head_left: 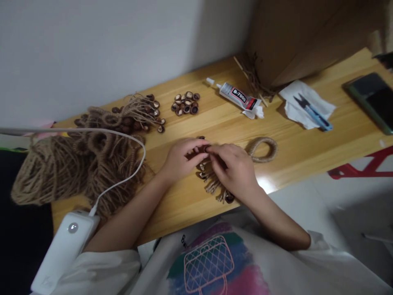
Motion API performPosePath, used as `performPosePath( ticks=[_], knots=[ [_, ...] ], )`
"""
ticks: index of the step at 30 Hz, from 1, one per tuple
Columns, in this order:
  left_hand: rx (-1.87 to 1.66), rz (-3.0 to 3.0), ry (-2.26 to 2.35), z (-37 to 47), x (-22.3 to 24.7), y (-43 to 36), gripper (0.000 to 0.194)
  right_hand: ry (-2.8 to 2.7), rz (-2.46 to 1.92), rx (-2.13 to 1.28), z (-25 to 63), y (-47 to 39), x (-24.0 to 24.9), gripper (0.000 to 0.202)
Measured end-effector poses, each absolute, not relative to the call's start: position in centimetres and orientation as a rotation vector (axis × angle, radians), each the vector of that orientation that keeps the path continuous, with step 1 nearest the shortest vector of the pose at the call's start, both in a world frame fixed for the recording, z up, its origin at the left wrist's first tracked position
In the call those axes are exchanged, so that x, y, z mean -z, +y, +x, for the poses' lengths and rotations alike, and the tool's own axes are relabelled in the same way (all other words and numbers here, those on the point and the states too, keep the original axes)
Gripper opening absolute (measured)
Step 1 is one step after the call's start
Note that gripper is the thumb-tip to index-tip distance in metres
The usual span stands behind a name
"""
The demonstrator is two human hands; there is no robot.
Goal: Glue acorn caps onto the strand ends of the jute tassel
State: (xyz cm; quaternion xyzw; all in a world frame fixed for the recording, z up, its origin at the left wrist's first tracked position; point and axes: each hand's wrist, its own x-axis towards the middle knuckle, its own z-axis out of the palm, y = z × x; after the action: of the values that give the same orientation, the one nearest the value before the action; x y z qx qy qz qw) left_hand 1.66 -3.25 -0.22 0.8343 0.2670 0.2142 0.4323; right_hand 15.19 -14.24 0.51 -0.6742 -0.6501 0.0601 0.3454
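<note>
- Clock positions run from the hands. The near edge of the table lies at 6 o'clock, beyond the fringed cord ends with small brown cups.
- Bare wood shows at 12 o'clock, and again at 3 o'clock past the cord ring, which lies just beside the right hand.
- At 9 o'clock the twine bundle overhangs the left edge; at 8 o'clock the white power bank, cable attached, lies by the left forearm.
- Left hand: thumb and fingers pinch a small brown piece. Right hand: fingertips close on the same piece, directly above the fringed ends.
- The piece is mostly covered by fingers; its form cannot be made out. The right hand partly hides the fringed ends. The phone, between 2 and 3 o'clock, is dark-screened.
- Glue tube, 1 o'clock, marked B-7000: on its side, white tissue at its tail, contents not visible.
- Loose cups, 11 o'clock: clustered, several with pale interiors.
- Blue snips, between 2 and 3 o'clock: resting on a white cloth.
</note>
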Motion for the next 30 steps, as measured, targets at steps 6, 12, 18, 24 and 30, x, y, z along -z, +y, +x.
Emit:
performPosePath(
  ticks=[6,12,18,24,30],
  knots=[
    [-0.564,2.056,0.686,1.5,0.6,-3.26,0.018,-1.623,-1.803,-0.171,15.11,-14.16,-1.0,0.021],
    [-0.612,2.057,0.714,1.34,0.79,-3.24,0.019,-1.619,-1.846,-0.277,14.87,-13.8,-1.51,0.026],
    [-0.612,2.056,0.724,1.24,0.94,-3.19,0.02,-1.606,-1.849,-0.301,14.75,-13.73,-1.41,0.029],
    [-0.567,2.065,0.718,1.42,0.64,-3.32,0.021,-1.672,-1.821,-0.292,15.18,-14.03,-1.34,0.02],
    [-0.549,2.065,0.713,1.53,0.36,-3.38,0.02,-1.685,-1.766,-0.257,15.41,-14.21,-0.97,0.022]
  ],
)
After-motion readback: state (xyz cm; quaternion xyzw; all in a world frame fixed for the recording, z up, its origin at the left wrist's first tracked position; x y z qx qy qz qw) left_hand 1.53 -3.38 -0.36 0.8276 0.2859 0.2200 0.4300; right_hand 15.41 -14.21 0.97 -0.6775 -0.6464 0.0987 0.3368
